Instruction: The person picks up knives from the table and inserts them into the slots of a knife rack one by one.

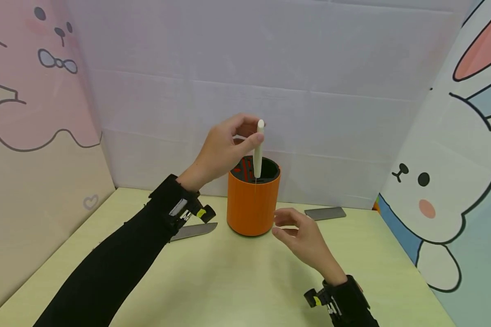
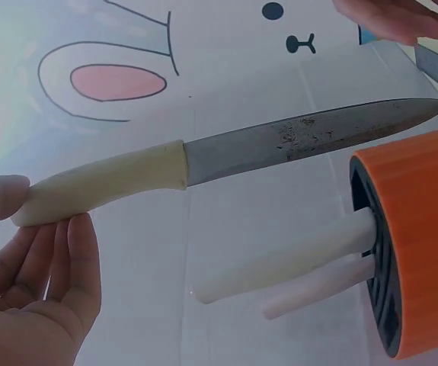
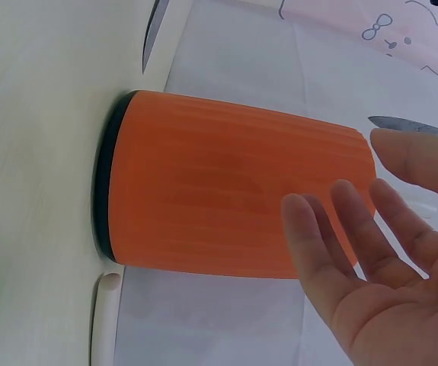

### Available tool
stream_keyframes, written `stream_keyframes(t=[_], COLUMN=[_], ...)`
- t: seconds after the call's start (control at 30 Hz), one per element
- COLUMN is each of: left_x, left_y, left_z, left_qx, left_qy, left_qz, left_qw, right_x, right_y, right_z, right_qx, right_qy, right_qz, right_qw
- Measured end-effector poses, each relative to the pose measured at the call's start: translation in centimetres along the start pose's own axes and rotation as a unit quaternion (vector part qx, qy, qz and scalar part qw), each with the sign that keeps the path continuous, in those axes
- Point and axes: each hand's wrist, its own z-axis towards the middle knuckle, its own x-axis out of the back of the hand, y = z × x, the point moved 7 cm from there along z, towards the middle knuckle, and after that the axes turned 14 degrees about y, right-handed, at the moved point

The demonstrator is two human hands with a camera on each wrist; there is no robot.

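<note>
My left hand [image 1: 225,145] pinches the cream handle [image 1: 258,156] of a knife between thumb and fingertips, blade pointing down. In the left wrist view, the spotted blade [image 2: 302,141] runs beside the rim of an orange knife block [image 2: 432,236], outside it. Two pale handles [image 2: 295,259] stick out of the block's top; the head view hides them behind my hand. The block [image 1: 253,204] stands upright on the table, with a dark slotted top. My right hand [image 1: 307,238] is beside its lower right side, fingers loosely bent and holding nothing.
Left of the block lies a knife blade [image 1: 194,230], partly covered by my left wrist. A broad grey blade [image 1: 325,213] lies at the right rear, and a pale handle [image 3: 106,320] shows near the block's base. Printed panels flank the table [image 1: 212,281]; white sheeting [image 1: 331,136] hangs behind.
</note>
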Motion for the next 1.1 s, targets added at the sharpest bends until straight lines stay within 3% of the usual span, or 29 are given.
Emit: stream_keyframes(t=[0.33,0.77,0.9,1.1], left_x=[0.7,1.2,0.9,0.2], left_y=[0.5,-0.5,-1.7,-5.1], left_z=[2.9,5.0,5.4,6.2], left_qx=[-0.011,-0.013,-0.013,-0.024], left_qy=[0.017,0.033,0.035,0.032], left_qz=[0.01,0.026,0.024,0.026], left_qw=[0.9998,0.999,0.999,0.9989], right_x=[0.0,0.0,-0.1,-0.1], right_y=[0.0,-0.4,-0.3,-0.3], right_z=[0.0,0.1,0.0,0.0], right_qx=[-0.001,0.003,0.0,-0.003], right_qy=[0.005,-0.001,-0.001,0.002], right_qz=[0.011,-0.001,0.001,0.011], right_qw=[1.0,1.0,1.0,1.0])
